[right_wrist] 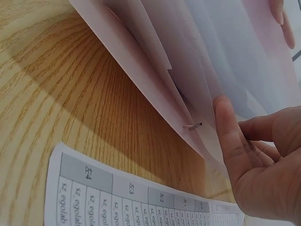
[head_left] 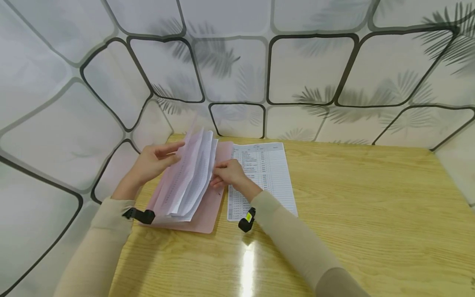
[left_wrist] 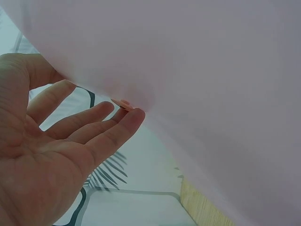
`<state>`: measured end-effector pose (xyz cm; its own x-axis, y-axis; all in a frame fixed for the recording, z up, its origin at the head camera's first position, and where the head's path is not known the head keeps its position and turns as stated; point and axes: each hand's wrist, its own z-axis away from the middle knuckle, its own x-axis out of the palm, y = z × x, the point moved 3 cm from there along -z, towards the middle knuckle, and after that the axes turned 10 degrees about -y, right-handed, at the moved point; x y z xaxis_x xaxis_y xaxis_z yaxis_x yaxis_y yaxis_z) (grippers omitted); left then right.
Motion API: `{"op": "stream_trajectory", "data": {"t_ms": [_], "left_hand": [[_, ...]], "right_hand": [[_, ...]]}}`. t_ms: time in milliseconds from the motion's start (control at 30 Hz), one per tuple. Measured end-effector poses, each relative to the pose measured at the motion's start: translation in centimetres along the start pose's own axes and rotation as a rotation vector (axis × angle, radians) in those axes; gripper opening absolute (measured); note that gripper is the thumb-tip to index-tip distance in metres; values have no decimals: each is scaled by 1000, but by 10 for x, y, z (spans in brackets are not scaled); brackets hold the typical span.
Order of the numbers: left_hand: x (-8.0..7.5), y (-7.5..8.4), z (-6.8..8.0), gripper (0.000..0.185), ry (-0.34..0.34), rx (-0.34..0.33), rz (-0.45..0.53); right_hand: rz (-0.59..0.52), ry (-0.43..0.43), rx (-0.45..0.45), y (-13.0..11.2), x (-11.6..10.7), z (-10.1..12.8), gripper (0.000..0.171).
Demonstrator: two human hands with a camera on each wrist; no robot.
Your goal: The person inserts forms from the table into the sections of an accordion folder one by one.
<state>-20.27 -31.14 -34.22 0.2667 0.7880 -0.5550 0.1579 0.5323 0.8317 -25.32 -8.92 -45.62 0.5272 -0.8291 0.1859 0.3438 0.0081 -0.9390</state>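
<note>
A pink folder (head_left: 202,210) lies opened on the table's left side, with its front cover (left_wrist: 202,70) and several printed sheets of paper (head_left: 198,187) standing up fanned. My left hand (head_left: 154,163) holds the upraised cover by its outer edge; in the left wrist view some fingers lie on its outer face, while other fingertips are hidden behind it. My right hand (head_left: 230,173) pinches the free edge of the sheets, its fingertips partly hidden by paper. Low in the folder, the right wrist view shows a small metal fastener (right_wrist: 194,126).
A printed table sheet (head_left: 274,177) lies flat right of the folder, partly under my right forearm. The wooden table (head_left: 371,206) extends to the right. Patterned cloth-like walls (head_left: 311,70) stand behind and at the left.
</note>
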Motion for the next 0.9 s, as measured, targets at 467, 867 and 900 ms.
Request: {"op": "stream_trajectory", "data": {"t_ms": [467,867,900], "left_hand": [[-1,-2,1,46,-15,-4,2],[-2,-4,2,46,-7,-17,2],[-2,-3,2,45,-4,-19,5]], "right_hand": [[34,-2,30,-3,4,3,32],[40,6,13,-10,-13,13,30],[47,11,13,-11,-16,15,29]]}}
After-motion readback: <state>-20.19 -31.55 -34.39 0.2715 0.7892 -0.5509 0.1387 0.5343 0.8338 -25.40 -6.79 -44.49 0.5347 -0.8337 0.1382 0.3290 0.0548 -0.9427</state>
